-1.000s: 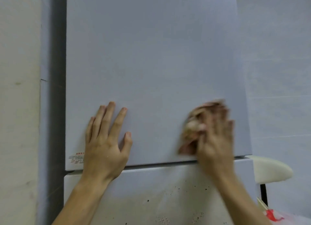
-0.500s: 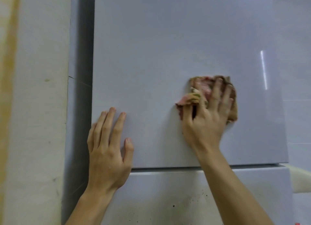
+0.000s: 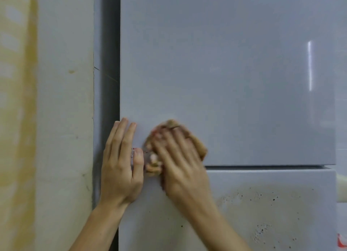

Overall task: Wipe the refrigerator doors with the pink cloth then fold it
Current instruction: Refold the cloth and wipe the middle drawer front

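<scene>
Left hand flat at the upper door's left edge — right hand beside, flat on pink cloth.

A cream wall fills the left side, with a small brown mark on it. A blurred yellowish strip runs down its far left. A dark gap borders the wall's right edge. At far right sit a cream rounded object and, below it, a red scrap.

Head view, close, seemingly facing fridge door
</scene>
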A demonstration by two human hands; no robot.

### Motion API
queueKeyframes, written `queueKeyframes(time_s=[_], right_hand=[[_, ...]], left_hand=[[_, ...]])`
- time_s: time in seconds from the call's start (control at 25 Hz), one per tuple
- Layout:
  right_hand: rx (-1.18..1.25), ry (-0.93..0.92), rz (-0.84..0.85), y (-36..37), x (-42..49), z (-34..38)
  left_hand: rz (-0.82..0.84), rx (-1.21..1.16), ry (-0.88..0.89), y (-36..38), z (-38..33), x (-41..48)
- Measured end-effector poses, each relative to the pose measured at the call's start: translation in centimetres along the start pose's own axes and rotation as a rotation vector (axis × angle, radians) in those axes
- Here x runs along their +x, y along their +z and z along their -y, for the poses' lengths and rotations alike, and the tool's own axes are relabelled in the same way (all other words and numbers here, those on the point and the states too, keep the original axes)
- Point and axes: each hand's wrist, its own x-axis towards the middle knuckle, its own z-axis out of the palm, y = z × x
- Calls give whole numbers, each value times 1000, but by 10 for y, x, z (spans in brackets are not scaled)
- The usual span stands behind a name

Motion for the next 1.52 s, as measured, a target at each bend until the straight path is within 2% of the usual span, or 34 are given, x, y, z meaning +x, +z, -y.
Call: queueKeyframes(time_s=[0.12,0.2,0.24,0.4,0.48,0.64,0.8,0.96,1.04,1.32,1.44,1.52], right_hand=[[-135,363,-78,-29,2,-39],[-107,524,-102,-27,4,-35],[-71,513,-101,-19,5,-23],[-3,147,-6,8,-13,25],[6,116,9,-5,-20,9],[-120,309,-137,-55,-46,-82],[-97,686,-271,-104,-78,-182],[-80,822,-355,-92,-66,-174],[-89,779,-343,-74,-54,-140],[-51,265,-64,-29,-37,-34],[-43,178,-12,-44,-42,-59],[-96,251,-75,-64,-54,-101]], left_hand=[[42,25,-13,2,1,-9],[59,18,-24,3,2,-14],[60,4,-25,4,4,-17],[14,15,61,10,4,-20],[-9,62,58,12,-5,-19],[-13,68,-16,25,-36,-22],[-71,91,-8,35,-42,-23],[-94,118,0,37,-41,-24],[-98,126,8,39,-40,-24],[-59,138,14,40,-49,-25],[7,156,75,46,-71,-25],[44,141,109,55,-86,-25]])
